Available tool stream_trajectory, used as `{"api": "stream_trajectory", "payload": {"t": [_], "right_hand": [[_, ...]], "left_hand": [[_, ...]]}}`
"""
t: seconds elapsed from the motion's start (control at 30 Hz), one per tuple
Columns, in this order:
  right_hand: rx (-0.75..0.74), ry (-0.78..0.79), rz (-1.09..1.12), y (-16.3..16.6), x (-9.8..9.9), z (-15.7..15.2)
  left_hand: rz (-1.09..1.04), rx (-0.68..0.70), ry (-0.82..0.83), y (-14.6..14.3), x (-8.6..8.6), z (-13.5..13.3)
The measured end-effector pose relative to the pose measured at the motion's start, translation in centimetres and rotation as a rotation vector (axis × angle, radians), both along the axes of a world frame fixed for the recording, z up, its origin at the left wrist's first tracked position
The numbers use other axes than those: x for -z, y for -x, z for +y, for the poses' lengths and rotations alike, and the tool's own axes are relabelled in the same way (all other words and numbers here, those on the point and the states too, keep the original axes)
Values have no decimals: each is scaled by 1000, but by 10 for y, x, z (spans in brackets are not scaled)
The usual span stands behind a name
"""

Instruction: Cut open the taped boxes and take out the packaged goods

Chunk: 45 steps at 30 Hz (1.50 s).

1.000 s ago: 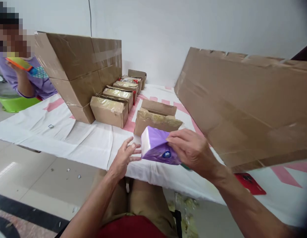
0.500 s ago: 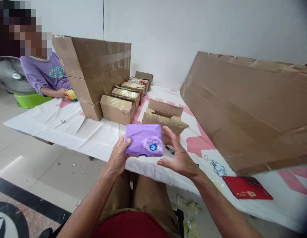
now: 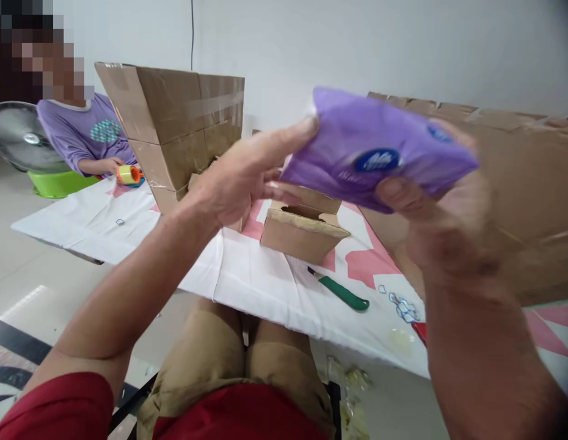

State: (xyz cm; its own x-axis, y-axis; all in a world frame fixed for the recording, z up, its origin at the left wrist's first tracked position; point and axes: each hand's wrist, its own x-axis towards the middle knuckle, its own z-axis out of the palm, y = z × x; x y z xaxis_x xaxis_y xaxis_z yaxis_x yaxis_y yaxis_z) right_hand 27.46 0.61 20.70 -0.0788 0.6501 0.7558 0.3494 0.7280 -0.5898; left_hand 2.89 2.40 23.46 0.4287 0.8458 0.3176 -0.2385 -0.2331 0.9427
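A purple plastic-wrapped pack [image 3: 348,131] with blue oval logos is lifted in front of me, tilted and slightly blurred. My right hand [image 3: 430,220] grips its right part, thumb across the front and the fingers mostly hidden behind. At the pack's left corner, the thumb of my left hand [image 3: 238,174] presses the edge, while its other fingers curl below. Under the pack stands an open cardboard box [image 3: 302,235] with its flaps up. A green-handled utility knife [image 3: 343,294] lies on the cloth-covered table [image 3: 265,287] in front of that box.
Stacked taped cartons [image 3: 174,116] rise at the left. Behind the pack leans a large cardboard sheet [image 3: 531,201]. A person in a purple shirt [image 3: 105,131] holds a yellow-orange object [image 3: 128,175] beside a fan [image 3: 25,137]. Small blue-edged scraps [image 3: 403,307] lie on the right of the table.
The purple pack has come up and to the right, nearer to me. My right hand, apart from it earlier, now grips it. The utility knife has come into full view.
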Motion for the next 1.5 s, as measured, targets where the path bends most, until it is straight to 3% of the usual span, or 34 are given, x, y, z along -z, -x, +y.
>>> {"api": "stream_trajectory", "payload": {"t": [0.1, 0.33, 0.57, 0.63, 0.73, 0.87, 0.97, 1.1, 1.27, 1.37, 1.5], "right_hand": [[-36, -55, 0, 7, -11, 2], [-11, 199, -25, 25, 26, 17], [-55, 87, -16, 46, 22, 19], [-81, 112, -32, 55, 36, 22], [-139, 220, -62, 75, 75, 31], [-152, 500, -83, 107, 141, 45], [-231, 710, -39, 130, 182, 55], [-334, 901, 41, 157, 208, 80], [-245, 1077, 0, 183, 213, 135], [-217, 1086, -21, 189, 221, 155], [-250, 1013, -30, 188, 239, 151]], "left_hand": [[19, -86, -104, 4, -8, 10], [-108, -241, 60, 24, 43, 18], [-80, -258, -65, 51, 43, 13], [-74, -246, -68, 64, 58, 11], [-59, -270, 41, 87, 100, 9], [-44, -366, 284, 115, 164, 5], [50, -454, 441, 132, 195, 3], [173, -539, 531, 150, 207, 14], [192, -654, 504, 160, 214, 61], [192, -690, 511, 160, 230, 89], [167, -709, 503, 159, 256, 103]]}}
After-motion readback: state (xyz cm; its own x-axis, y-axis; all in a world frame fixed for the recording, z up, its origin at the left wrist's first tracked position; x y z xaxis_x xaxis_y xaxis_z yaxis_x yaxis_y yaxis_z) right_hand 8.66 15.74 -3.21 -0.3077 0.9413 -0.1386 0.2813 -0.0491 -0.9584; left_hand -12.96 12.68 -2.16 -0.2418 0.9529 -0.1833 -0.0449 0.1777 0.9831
